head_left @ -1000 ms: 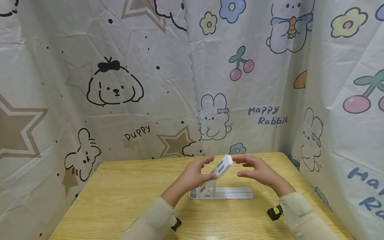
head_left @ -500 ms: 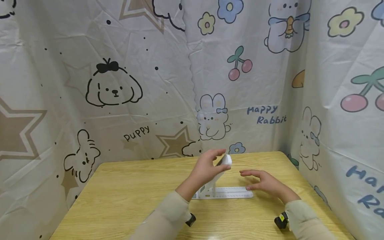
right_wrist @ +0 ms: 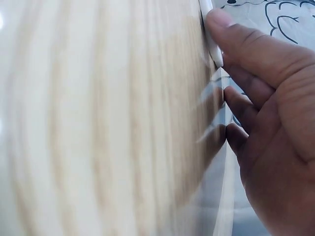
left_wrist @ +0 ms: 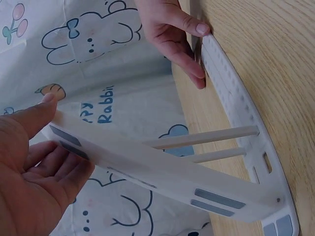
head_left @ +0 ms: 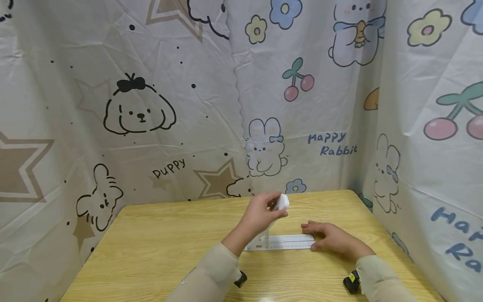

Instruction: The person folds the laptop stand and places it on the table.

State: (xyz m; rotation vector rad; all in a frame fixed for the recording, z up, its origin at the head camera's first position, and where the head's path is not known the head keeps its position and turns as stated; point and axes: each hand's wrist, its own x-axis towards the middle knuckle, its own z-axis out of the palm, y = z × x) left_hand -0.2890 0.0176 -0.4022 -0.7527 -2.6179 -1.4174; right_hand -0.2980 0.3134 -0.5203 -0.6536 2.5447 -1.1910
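A white folding stand lies on the wooden table (head_left: 151, 251), its long flat base (head_left: 290, 242) on the tabletop and its upper panel (head_left: 283, 202) tilted up on thin support rods (left_wrist: 206, 137). My left hand (head_left: 264, 212) holds the raised panel's top end, thumb over it and fingers beneath, as the left wrist view shows (left_wrist: 34, 157). My right hand (head_left: 326, 237) lies flat at the base's right end, straight fingers touching its edge (left_wrist: 236, 88). In the right wrist view the right hand's fingertips (right_wrist: 231, 24) touch the white base edge (right_wrist: 207, 12).
Cartoon-printed curtains (head_left: 151, 105) close in the table at the back and on the right (head_left: 434, 147). Bare wood spreads to the left of the stand. Small black wrist cameras (head_left: 351, 283) sit on both sleeves.
My right hand left the panel's top and dropped onto the base's right end. My left hand stayed on the panel and holds it steeper.
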